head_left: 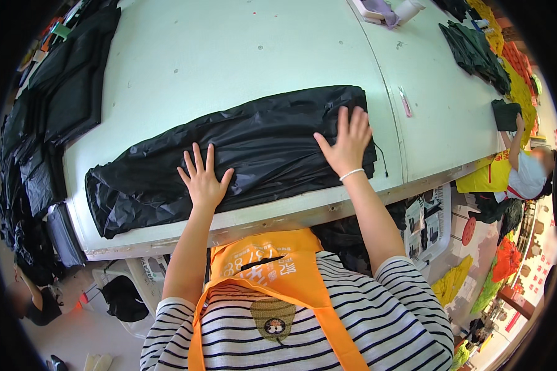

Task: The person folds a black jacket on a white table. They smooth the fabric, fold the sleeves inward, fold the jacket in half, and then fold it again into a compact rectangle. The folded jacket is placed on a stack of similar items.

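This looks like a garment workshop: black fabric (260,148) lies on a broad white table (216,55), with folded black stacks (74,102) to the left, yellow cloth (521,89) and a co-worker (529,175) to the right.

Purple cloth (387,13) beside white cylinder (410,10), dark fabric stack (77,93) at left.

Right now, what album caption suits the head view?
Left hand and right hand rest spread on black cloth atop a white table.
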Available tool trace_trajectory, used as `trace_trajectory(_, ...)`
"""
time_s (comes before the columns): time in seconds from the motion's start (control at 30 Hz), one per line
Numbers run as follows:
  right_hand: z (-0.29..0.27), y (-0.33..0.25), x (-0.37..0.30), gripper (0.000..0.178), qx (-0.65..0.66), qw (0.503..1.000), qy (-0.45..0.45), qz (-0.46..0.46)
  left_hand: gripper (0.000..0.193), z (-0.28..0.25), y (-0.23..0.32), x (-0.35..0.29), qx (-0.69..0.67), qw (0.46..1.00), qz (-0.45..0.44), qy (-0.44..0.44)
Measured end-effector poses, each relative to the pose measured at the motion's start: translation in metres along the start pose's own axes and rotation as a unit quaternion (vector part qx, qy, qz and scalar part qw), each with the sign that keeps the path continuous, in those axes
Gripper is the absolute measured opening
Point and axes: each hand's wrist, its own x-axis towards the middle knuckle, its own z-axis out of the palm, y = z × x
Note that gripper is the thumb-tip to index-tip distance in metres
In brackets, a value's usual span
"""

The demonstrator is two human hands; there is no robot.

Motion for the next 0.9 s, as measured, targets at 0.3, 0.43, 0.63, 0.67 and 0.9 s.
trace_trajectory(0.3, 0.024, 0.046, -0.018, 0.089, 0.042, 0.961, -0.096, 0.254, 0.081, 0.004, -0.004, 0.002, 0.014, 1.0, 0.003, -0.019)
trace_trajectory(0.43, 0.022, 0.058, -0.036, 0.081, -0.015, 0.967, -0.101, 0.232, 0.084, -0.015, 0.013, 0.009, 0.025, 0.998, -0.005, -0.058)
trace_trajectory(0.63, 0.005, 0.047, -0.048, 0.088, 0.04, 0.954, -0.08, 0.287, 0.082, -0.035, 0.097, 0.022, -0.082, 0.983, 0.166, 0.005)
trace_trajectory(0.67, -0.003, 0.044, -0.042, 0.095, 0.025, 0.946, -0.097, 0.309, 0.083, -0.022, 0.101, 0.022, -0.09, 0.983, 0.162, 0.0)
trace_trajectory(0.9, -0.053, 0.067, 0.007, 0.049, 0.57, 0.655, -0.288, 0.403, 0.086, 0.008, 0.104, 0.025, -0.104, 0.983, 0.151, -0.001)
